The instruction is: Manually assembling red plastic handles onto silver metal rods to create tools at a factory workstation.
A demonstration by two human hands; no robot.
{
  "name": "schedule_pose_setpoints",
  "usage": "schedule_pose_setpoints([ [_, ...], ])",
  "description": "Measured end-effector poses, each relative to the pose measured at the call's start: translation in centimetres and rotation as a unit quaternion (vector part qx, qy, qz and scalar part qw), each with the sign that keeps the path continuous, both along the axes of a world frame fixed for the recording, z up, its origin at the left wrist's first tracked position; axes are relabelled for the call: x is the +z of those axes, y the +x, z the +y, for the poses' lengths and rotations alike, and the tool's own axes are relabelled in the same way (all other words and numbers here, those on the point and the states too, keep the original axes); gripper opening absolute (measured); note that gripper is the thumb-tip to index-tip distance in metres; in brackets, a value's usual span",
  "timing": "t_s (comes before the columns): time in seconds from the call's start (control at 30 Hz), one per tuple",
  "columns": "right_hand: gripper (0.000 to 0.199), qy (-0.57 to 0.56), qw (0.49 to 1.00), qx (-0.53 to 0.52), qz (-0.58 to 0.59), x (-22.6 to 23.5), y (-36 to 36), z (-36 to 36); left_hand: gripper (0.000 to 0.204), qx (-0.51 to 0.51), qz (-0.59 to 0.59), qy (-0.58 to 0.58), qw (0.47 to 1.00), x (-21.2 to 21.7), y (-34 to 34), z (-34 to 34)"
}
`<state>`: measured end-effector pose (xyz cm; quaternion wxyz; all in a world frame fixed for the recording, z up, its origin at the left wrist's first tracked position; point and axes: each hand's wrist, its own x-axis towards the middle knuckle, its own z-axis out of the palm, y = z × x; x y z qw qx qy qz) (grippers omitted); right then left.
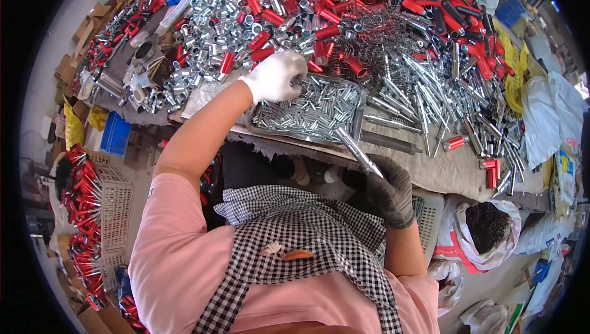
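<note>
My left hand (pixel 278 77), in a white glove, hovers over the far left part of a metal tray (pixel 361 113). Its fingers are curled together, and what they hold, if anything, is hidden. Many short silver metal pins (pixel 307 110) fill the tray. At the table's front edge my right hand (pixel 393 194), in a dark grey glove, is closed around the lower end of a shiny metal rod (pixel 356 151). The rod tilts up and left, its upper end close to the tray's front right corner.
Behind the tray lie heaps of silver sleeves (pixel 209 27), red tubes (pixel 273 17) and dark springs (pixel 378 42). Long metal rods (pixel 424 97) and red tools with black grips (pixel 452 17) spread to the right. Below stand a crate (pixel 114 205) at left and a white sack (pixel 488 232) at right.
</note>
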<state>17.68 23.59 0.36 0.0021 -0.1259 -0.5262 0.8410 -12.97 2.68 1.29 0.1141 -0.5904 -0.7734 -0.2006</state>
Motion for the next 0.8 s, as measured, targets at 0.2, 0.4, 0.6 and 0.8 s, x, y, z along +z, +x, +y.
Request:
schedule_pose_setpoints([
  [0.2, 0.039, 0.153, 0.988, -0.007, -0.001, -0.1, -0.6, 0.7, 0.019, 0.017, -0.042, 0.052, 0.998, 0.3, 2.1, -2.1],
  [0.4, 0.055, -0.042, 0.998, -0.046, 0.025, -1.8, -1.4, -0.3, 0.025, 0.177, -0.525, 0.085, 0.828, 1.3, 3.0, -2.4],
  [0.6, 0.05, 0.013, 0.999, -0.029, 0.025, -1.6, -1.0, 0.2, 0.03, 0.14, -0.376, 0.14, 0.905, -0.1, 3.1, -3.2],
  [0.8, 0.041, 0.058, 0.998, -0.011, 0.027, -3.4, -2.8, 1.3, 0.027, 0.053, -0.575, 0.213, 0.788, 2.5, 6.8, -2.1],
])
